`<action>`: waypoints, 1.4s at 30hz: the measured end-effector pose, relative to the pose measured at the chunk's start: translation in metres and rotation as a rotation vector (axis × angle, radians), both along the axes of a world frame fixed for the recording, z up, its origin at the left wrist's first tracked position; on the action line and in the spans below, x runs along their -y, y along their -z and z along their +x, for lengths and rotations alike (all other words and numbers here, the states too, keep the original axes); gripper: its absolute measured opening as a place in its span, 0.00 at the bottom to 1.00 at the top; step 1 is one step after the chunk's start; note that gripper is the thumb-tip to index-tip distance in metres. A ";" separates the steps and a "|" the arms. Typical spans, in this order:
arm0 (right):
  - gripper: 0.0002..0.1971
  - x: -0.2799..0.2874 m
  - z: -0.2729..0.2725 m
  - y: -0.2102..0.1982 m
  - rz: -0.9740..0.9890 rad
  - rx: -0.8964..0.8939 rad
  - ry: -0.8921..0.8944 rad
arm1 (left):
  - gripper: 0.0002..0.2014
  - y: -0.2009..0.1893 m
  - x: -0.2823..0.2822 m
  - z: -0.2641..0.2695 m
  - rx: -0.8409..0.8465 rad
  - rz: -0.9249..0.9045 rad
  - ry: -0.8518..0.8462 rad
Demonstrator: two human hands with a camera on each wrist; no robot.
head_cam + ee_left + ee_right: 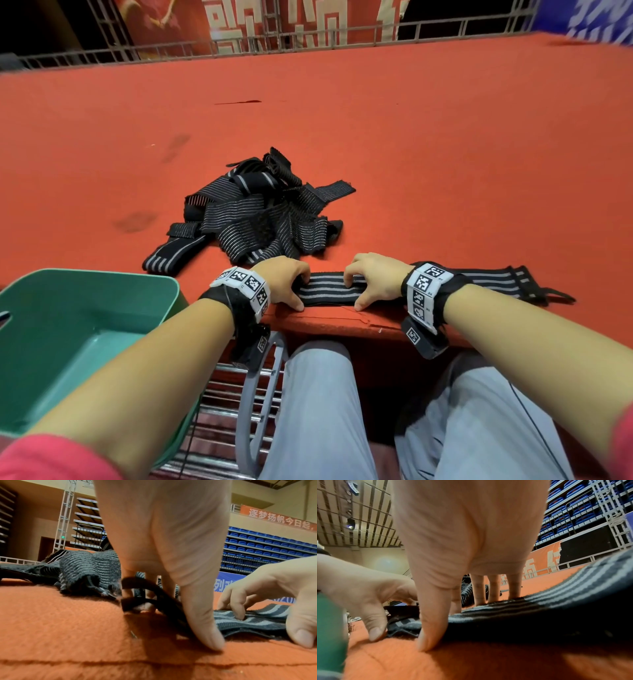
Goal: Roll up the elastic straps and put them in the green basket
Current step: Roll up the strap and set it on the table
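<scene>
A black elastic strap (329,291) with grey stripes lies flat along the front edge of the red carpet, its tail running right (507,277). My left hand (298,291) grips its left end, thumb at the near edge and fingers curled over the far side (175,615). My right hand (354,291) pinches the strap (539,608) across its width a little to the right, fingertips on top and thumb at the near edge (458,619). A pile of similar straps (260,212) lies just beyond. The green basket (164,284) stands at the lower left and looks empty.
The carpeted platform's front edge (342,322) runs just below my hands. Under it are my knees in grey trousers (318,411) and a metal frame (253,394). A metal railing (308,44) closes the far side.
</scene>
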State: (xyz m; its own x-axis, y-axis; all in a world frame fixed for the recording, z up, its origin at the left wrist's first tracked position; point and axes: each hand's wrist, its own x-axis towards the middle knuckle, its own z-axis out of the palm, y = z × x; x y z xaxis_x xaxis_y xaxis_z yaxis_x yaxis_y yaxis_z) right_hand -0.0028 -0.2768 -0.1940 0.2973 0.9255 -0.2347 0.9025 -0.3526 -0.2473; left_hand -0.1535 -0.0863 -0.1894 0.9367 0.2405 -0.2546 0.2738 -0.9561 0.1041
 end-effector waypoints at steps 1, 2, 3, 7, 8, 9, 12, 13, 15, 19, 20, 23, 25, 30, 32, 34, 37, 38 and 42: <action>0.25 0.000 0.000 0.000 -0.006 0.001 0.000 | 0.27 0.000 0.000 0.000 -0.009 -0.018 -0.015; 0.25 0.001 0.000 0.000 -0.015 0.001 0.001 | 0.24 0.000 0.001 0.001 -0.012 -0.049 -0.036; 0.25 0.001 0.000 -0.001 -0.025 0.001 0.001 | 0.21 0.000 0.001 0.003 -0.009 -0.077 -0.060; 0.23 0.003 0.001 -0.005 -0.038 -0.009 0.001 | 0.14 0.002 0.002 0.009 0.071 -0.119 -0.167; 0.23 0.004 0.001 -0.005 -0.036 -0.013 0.001 | 0.18 0.003 0.002 0.010 0.082 -0.138 -0.205; 0.22 0.004 0.002 -0.004 -0.034 -0.016 0.001 | 0.22 0.005 0.003 0.011 0.083 -0.161 -0.244; 0.18 0.005 0.002 -0.003 -0.025 -0.024 -0.001 | 0.26 0.008 0.004 0.014 0.050 -0.177 -0.330; 0.17 0.006 0.003 -0.003 -0.023 -0.028 0.001 | 0.23 0.009 0.003 0.015 0.028 -0.185 -0.349; 0.17 0.008 0.003 -0.005 -0.013 -0.048 0.013 | 0.17 0.008 0.002 0.014 0.015 -0.231 -0.367; 0.15 0.014 0.011 -0.008 0.014 -0.052 0.051 | 0.16 -0.002 -0.001 0.011 0.079 -0.283 -0.329; 0.14 0.016 0.014 -0.008 0.033 -0.039 0.075 | 0.17 -0.007 0.000 0.011 0.094 -0.288 -0.307; 0.24 0.025 0.023 -0.012 0.072 -0.092 0.203 | 0.15 -0.025 -0.002 0.015 0.158 -0.349 -0.256; 0.26 0.030 0.028 -0.019 0.066 -0.145 0.219 | 0.13 -0.037 0.000 0.019 0.235 -0.367 -0.257; 0.07 0.033 0.041 -0.033 0.106 -0.207 0.152 | 0.14 -0.059 0.008 0.042 0.453 -0.303 -0.262; 0.07 0.035 0.047 -0.041 0.148 -0.262 0.171 | 0.12 -0.061 0.010 0.055 0.543 -0.322 -0.313; 0.06 0.039 0.055 -0.048 0.213 -0.340 0.208 | 0.13 -0.062 0.014 0.067 0.615 -0.344 -0.354; 0.08 0.045 0.071 -0.055 0.280 -0.428 0.267 | 0.12 -0.064 0.023 0.092 0.687 -0.422 -0.393; 0.08 0.048 0.077 -0.055 0.295 -0.455 0.295 | 0.13 -0.063 0.025 0.102 0.706 -0.450 -0.406; 0.10 0.057 0.103 -0.054 0.369 -0.553 0.406 | 0.16 -0.055 0.032 0.145 0.774 -0.625 -0.476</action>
State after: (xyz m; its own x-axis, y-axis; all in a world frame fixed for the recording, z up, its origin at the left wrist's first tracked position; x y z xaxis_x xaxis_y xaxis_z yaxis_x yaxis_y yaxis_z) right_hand 0.1006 -0.3337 -0.1396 0.5595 0.8160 -0.1454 0.4313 -0.4365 -0.7896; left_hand -0.0088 -0.1187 -0.1340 0.7409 0.6526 0.1586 0.2520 -0.4890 0.8351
